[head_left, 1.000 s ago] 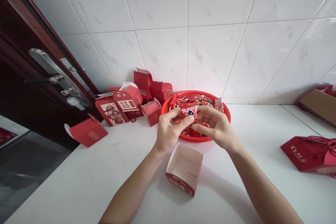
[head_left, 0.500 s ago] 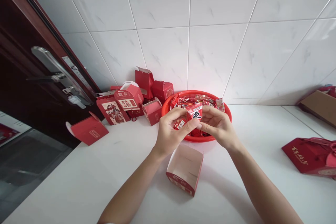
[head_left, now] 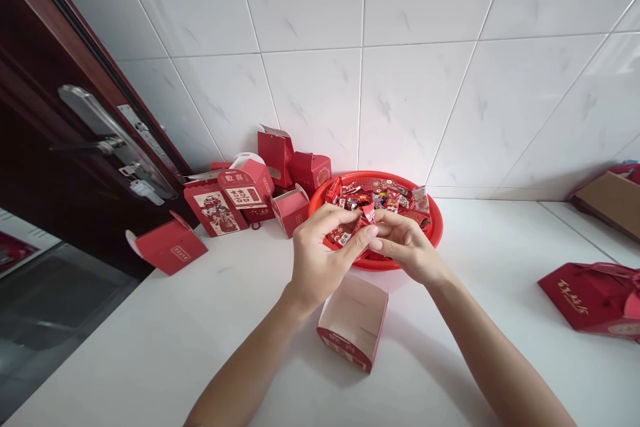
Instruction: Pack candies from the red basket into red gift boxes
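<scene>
A red wrapped candy (head_left: 367,215) is pinched between the fingertips of my left hand (head_left: 323,253) and my right hand (head_left: 413,247), partly hidden by the fingers. Both hands hover over the near side of a red plastic basket (head_left: 437,240) that holds several wrapped candies (head_left: 393,200), mostly red. Just below my hands, an open red box (head_left: 353,317) stands on the white tabletop, its pale inside facing up. No contents show in it.
Several red gift boxes (head_left: 244,197) are grouped left of the basket by the tiled wall, with one red box (head_left: 173,245) lying nearer the door. On the right are a dark red box (head_left: 575,297) with ribbon and a brown carton (head_left: 610,203).
The candy has turned between my fingers, so its black lettering and broad face no longer show. My hands have drawn slightly closer together around it.
</scene>
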A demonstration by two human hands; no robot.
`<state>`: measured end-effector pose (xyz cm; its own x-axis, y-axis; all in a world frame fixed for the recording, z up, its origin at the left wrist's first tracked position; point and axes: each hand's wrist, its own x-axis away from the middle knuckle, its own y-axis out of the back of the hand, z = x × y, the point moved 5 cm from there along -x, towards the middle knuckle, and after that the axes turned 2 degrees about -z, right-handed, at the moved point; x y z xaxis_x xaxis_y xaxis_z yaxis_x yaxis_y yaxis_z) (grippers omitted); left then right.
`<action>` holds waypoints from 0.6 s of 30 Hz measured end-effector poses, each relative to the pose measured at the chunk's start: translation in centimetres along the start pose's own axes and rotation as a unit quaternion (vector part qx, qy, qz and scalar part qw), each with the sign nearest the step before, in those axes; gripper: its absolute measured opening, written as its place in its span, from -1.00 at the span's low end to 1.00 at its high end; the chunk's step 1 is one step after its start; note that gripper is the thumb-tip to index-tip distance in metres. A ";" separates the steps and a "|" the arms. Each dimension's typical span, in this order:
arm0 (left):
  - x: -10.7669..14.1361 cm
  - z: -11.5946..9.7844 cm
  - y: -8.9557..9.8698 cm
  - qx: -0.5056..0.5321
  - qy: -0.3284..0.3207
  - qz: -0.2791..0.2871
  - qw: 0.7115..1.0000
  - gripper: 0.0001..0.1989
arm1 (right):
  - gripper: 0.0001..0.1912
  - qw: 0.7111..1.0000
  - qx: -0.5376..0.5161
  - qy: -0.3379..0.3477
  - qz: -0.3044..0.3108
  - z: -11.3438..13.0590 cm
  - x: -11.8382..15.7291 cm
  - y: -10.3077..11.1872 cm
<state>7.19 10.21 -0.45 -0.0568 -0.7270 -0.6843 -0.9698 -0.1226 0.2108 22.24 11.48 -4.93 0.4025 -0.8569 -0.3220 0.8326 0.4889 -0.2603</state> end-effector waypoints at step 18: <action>-1.0 2.6 -0.9 0.190 0.146 0.054 0.970 -0.75 | -0.66 0.988 0.102 0.064 -0.094 1.6 0.3 -0.1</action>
<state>7.49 12.77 -1.79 -0.1475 -0.8883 -0.4348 -0.9825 0.1822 -0.0390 22.93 10.92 -3.57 0.1935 -0.8949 -0.4021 0.9524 0.2698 -0.1422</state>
